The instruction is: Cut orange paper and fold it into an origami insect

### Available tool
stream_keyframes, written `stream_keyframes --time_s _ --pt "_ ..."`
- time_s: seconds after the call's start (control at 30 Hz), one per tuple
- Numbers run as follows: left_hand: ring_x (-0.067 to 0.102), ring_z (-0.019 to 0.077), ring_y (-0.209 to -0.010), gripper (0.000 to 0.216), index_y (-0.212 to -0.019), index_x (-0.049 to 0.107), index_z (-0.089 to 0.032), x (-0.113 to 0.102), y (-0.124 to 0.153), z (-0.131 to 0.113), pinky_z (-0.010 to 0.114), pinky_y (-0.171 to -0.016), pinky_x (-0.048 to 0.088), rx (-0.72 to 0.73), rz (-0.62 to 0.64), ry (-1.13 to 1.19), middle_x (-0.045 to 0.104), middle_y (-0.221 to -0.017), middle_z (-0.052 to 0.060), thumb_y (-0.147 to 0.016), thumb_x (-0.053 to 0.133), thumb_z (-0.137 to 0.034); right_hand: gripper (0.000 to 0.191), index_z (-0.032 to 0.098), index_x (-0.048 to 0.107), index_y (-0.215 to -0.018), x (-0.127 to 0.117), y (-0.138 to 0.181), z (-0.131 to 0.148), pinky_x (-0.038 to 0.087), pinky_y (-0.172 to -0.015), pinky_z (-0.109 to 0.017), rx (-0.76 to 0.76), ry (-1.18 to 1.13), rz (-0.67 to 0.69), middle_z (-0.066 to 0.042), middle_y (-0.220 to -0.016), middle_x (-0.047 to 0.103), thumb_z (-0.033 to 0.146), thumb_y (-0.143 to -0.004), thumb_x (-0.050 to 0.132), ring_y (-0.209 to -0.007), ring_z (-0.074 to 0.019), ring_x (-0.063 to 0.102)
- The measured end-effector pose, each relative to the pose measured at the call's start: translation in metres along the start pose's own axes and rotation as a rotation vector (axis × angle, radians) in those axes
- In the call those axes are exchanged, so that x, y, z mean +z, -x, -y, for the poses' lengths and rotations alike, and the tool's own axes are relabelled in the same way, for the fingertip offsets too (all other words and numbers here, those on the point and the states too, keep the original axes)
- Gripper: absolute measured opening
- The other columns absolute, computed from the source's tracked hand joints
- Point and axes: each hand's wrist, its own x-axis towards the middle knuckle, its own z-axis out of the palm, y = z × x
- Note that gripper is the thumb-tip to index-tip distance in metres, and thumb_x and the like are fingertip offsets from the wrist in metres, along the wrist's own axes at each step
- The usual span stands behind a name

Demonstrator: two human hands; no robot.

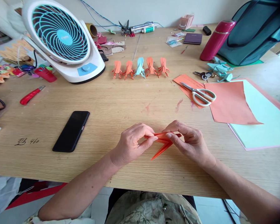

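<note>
Between my two hands is a folded orange origami paper [162, 148], with a narrow pointed flap angling down toward me. My left hand [135, 141] pinches its left end between thumb and fingers. On the right end, my right hand [186, 138] pinches it the same way, the thumb lying on the near side. Farther back stands a row of several folded paper figures, among them an orange figure [150, 66] and a light blue figure [140, 67].
A black phone [71, 131] lies left of my hands, a red utility knife [32, 95] beyond it. A white fan [84, 62] stands back left. Scissors [202, 95] rest on orange sheets [233, 102] at right. Behind them are keys [204, 74], a pink bottle [217, 40] and a teal bag [249, 34].
</note>
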Motion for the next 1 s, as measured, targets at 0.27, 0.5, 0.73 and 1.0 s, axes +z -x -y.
stream_keyframes --time_s 0.27,0.5,0.73,1.0 --pt "0.067 0.0111 -0.070 0.005 -0.089 0.064 -0.019 -0.0010 0.0012 -0.0019 0.023 -0.067 0.053 -0.027 -0.058 -0.087 0.072 -0.079 0.000 -0.091 0.068 -0.020 0.012 0.022 0.070 -0.090 -0.0002 -0.0004 -0.0020 0.049 -0.062 -0.029 0.002 -0.030 -0.025 -0.004 -0.084 0.068 0.023 -0.096 0.060 -0.075 -0.0161 0.062" --pt "0.067 0.0124 -0.076 0.023 -0.111 0.065 -0.021 -0.0035 0.0014 -0.0013 0.026 -0.072 0.053 0.043 -0.033 -0.117 0.075 -0.088 0.001 -0.089 0.072 -0.022 0.012 0.022 0.069 -0.089 -0.0027 -0.0002 -0.0014 0.048 -0.068 -0.032 0.011 -0.016 -0.049 -0.003 -0.083 0.067 0.023 -0.096 0.059 -0.076 -0.0160 0.061" --pt "0.066 0.0122 -0.070 0.008 -0.095 0.069 -0.020 -0.0028 0.0005 -0.0005 0.026 -0.070 0.053 0.019 -0.053 -0.080 0.075 -0.082 0.002 -0.089 0.071 -0.024 0.012 0.023 0.068 -0.090 -0.0040 0.0008 -0.0026 0.049 -0.069 -0.034 -0.041 0.005 -0.067 -0.002 -0.082 0.066 0.021 -0.096 0.058 -0.076 -0.0164 0.061" --pt "0.066 0.0118 -0.070 0.010 -0.092 0.067 -0.019 -0.0018 0.0020 -0.0016 0.026 -0.068 0.053 -0.035 -0.113 -0.023 0.072 -0.079 0.001 -0.086 0.075 -0.020 0.011 0.024 0.068 -0.093 -0.0036 0.0014 -0.0029 0.049 -0.070 -0.034 -0.067 -0.005 -0.064 -0.002 -0.083 0.067 0.018 -0.096 0.059 -0.078 -0.0165 0.061"
